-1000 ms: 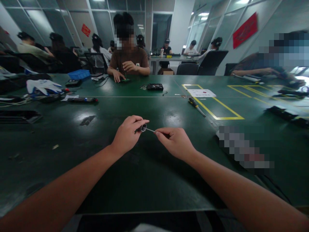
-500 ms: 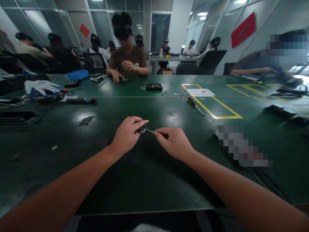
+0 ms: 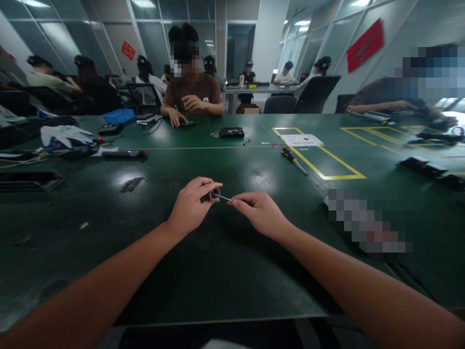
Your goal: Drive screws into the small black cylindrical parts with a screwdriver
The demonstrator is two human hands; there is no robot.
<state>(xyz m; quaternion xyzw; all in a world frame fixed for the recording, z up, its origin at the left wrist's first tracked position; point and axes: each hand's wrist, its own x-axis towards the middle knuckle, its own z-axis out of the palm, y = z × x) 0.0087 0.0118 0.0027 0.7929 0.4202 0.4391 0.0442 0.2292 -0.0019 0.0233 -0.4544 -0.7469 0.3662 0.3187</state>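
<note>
Between the thumb and fingers of my left hand [image 3: 192,206] is a small round part with a metallic-looking rim [image 3: 214,194], its open end turned toward my right hand. My right hand [image 3: 256,211] pinches a thin metal rod [image 3: 224,198]. The rod's far end points into the round opening; how deep it reaches I cannot tell. Both hands are raised over the green table [image 3: 218,271], a short gap apart. The rod's other end is hidden in my right fingers.
A yellow-and-black screwdriver [image 3: 295,161] lies by a yellow taped outline and a paper sheet [image 3: 302,140]. Farther off sits a black box-like device [image 3: 232,132]. White gloves [image 3: 66,136] and a blue tray [image 3: 118,116] are at left. A co-worker [image 3: 192,92] sits opposite.
My hands keep almost the same pose, with the round part and rod turned very slightly. The view has tilted a little.
</note>
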